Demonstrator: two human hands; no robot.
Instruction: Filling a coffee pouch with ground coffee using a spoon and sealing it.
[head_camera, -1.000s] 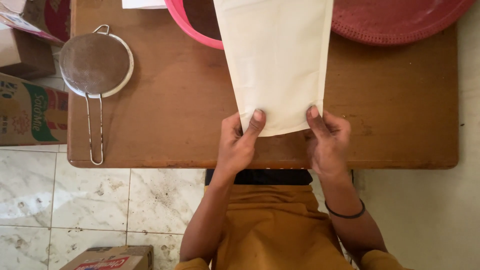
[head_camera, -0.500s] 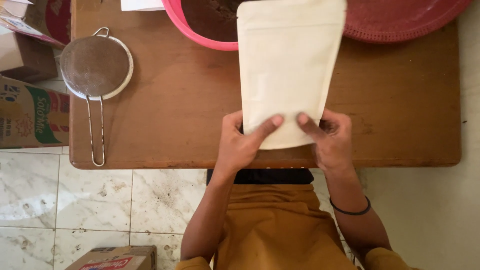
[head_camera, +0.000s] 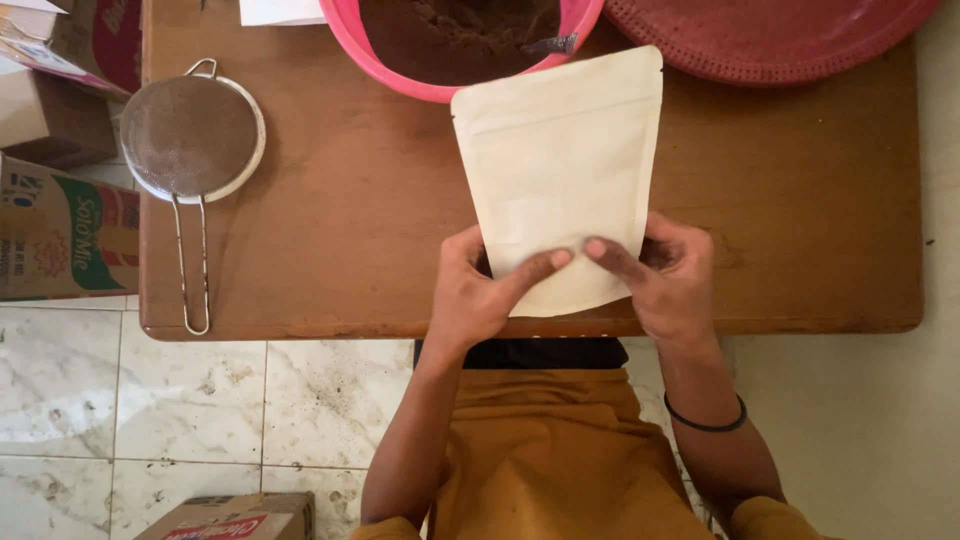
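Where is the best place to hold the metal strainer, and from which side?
Probably by the long wire handle, coming from the table's near edge. The strainer lies flat left of the left hand, its handle pointing toward the person, clear of other things.

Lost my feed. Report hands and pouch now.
Left hand and right hand both grip cream pouch by its bottom edge. Pouch above wooden table. Pink bowl of brown powder just beyond.

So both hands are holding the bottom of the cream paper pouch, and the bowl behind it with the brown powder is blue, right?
Not quite. The bowl is pink, not blue; the head view shows its pink rim around the brown powder. The rest is right: the left hand and right hand both hold the bottom of the cream paper pouch.
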